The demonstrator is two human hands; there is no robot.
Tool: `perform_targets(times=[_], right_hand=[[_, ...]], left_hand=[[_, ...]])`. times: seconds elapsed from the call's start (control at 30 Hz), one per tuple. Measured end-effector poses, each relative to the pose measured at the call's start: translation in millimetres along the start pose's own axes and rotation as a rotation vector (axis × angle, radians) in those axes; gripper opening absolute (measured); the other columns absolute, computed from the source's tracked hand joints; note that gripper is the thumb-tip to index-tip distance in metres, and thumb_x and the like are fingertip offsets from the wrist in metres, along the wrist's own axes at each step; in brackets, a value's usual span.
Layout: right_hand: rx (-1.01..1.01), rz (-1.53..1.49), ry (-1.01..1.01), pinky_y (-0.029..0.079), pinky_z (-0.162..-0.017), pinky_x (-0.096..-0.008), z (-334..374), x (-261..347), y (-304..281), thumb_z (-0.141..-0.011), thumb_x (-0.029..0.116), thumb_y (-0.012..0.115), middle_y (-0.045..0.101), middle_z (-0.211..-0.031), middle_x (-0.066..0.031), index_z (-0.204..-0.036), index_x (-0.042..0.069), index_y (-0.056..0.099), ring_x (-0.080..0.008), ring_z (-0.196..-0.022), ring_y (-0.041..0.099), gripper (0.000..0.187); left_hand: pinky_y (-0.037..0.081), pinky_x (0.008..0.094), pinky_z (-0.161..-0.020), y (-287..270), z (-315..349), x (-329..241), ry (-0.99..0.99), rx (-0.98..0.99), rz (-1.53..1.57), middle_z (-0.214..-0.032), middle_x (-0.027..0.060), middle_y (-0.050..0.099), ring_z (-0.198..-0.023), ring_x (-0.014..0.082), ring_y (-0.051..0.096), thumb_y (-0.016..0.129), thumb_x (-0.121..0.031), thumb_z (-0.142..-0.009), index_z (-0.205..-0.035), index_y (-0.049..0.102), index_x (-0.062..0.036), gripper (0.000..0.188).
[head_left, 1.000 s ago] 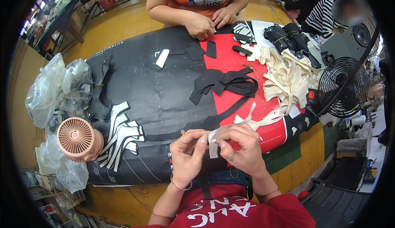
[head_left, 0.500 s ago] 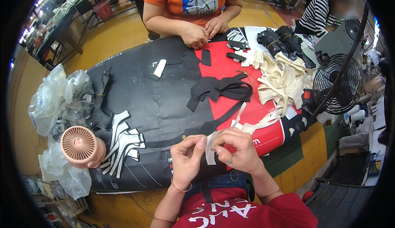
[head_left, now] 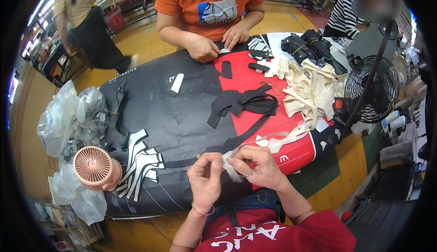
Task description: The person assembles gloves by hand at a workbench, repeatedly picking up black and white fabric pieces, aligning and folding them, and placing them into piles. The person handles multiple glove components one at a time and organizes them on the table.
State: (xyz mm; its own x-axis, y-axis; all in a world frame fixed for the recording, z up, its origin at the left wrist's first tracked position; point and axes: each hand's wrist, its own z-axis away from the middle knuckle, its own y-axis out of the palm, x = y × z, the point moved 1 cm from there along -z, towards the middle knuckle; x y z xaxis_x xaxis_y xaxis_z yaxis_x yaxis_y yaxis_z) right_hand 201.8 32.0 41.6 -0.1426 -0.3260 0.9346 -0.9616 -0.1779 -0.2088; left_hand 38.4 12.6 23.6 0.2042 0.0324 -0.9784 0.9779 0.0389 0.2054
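Near the table's front edge, my left hand (head_left: 205, 175) and my right hand (head_left: 257, 164) are brought close together, both with bent, pinching fingers. Between them is a pale cream fabric strip (head_left: 234, 173), its lower end hanging toward me and part of it hidden by my fingers. Just beyond my hands runs a long black fabric strip (head_left: 234, 141), joined to a heap of black strips (head_left: 241, 102). To the right of my fingertips, more cream strips (head_left: 281, 141) trail toward a large cream pile (head_left: 312, 92).
A pink fan (head_left: 97, 168) stands left, beside white-and-black cut pieces (head_left: 139, 163) and clear plastic bags (head_left: 68, 117). Across the black-and-red table covering (head_left: 168, 111), a person in orange (head_left: 209, 6) handles a small white piece. A black fan (head_left: 371, 88) stands right.
My hands have come closer together, and the right fingers now pinch the cream strip beside the left. Across the table, a white piece shows in the co-worker's fingers. Another person has walked in at far left.
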Motion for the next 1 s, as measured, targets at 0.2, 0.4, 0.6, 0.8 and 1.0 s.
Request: perform_targets(times=[0.2,0.4,0.6,0.8,1.0], right_hand=[[0.025,0.035,-0.021,0.041,-0.050,-0.0282,6.1,-6.6,-9.5,-0.092,0.011,0.071,0.062,-0.068,-0.0071,-0.080,-0.003,0.066,-0.0107,-0.055,0.052,0.019],[-0.138,-0.249,0.022,0.043,-0.051,-0.0287,27.7,-23.1,-50.1,-0.089,0.007,0.070,0.059,-0.065,-0.0018,-0.073,0.001,0.062,-0.0083,-0.054,0.050,0.019],[-0.714,-0.380,0.056,0.036,-0.051,-0.0226,38.1,-54.0,-166.0,-0.098,0.023,0.061,0.052,-0.063,0.0019,-0.074,0.008,0.059,-0.0052,-0.056,0.046,0.029],[-0.636,1.218,0.623,0.051,-0.075,-0.0478,4.5,-65.6,-227.1,-0.096,0.056,0.060,0.069,-0.080,-0.0244,-0.086,-0.003,0.067,-0.0415,-0.080,0.068,0.061],[-0.762,1.433,0.550,0.048,-0.076,-0.0514,-2.9,-53.2,-193.9,-0.091,0.036,0.070,0.067,-0.093,-0.0201,-0.078,0.002,0.059,-0.0414,-0.089,0.064,0.038]], left_hand=[[0.049,0.0245,-0.070,-10.8,-4.6,8.9,-0.147,-0.063,0.239,-0.084,0.0036,0.066,-0.074,0.0089,0.059,0.056,-0.020,-0.106,-0.101,0.064,0.0028,0.025],[0.051,0.0308,-0.064,-64.3,-29.7,17.5,-0.348,-0.387,0.651,-0.084,0.0051,0.067,-0.072,0.0135,0.062,0.051,-0.025,-0.108,-0.096,0.060,-0.0074,0.024],[0.032,0.0238,-0.052,-121.4,-21.3,3.2,-0.122,-0.137,0.187,-0.078,0.0006,0.060,-0.045,0.0040,0.030,0.052,-0.025,-0.108,-0.097,0.060,-0.0051,0.024],[0.040,0.0192,-0.054,-118.4,-2.6,-8.4,-0.163,-0.274,0.103,-0.086,-0.0020,0.061,-0.066,0.0033,0.053,0.057,-0.022,-0.105,-0.121,0.060,-0.0051,0.023],[0.043,0.0186,-0.056,-78.5,13.1,-13.4,-0.074,-0.225,0.099,-0.081,-0.0001,0.064,-0.066,0.0034,0.056,0.058,-0.009,-0.103,-0.122,0.059,0.0021,0.022]])
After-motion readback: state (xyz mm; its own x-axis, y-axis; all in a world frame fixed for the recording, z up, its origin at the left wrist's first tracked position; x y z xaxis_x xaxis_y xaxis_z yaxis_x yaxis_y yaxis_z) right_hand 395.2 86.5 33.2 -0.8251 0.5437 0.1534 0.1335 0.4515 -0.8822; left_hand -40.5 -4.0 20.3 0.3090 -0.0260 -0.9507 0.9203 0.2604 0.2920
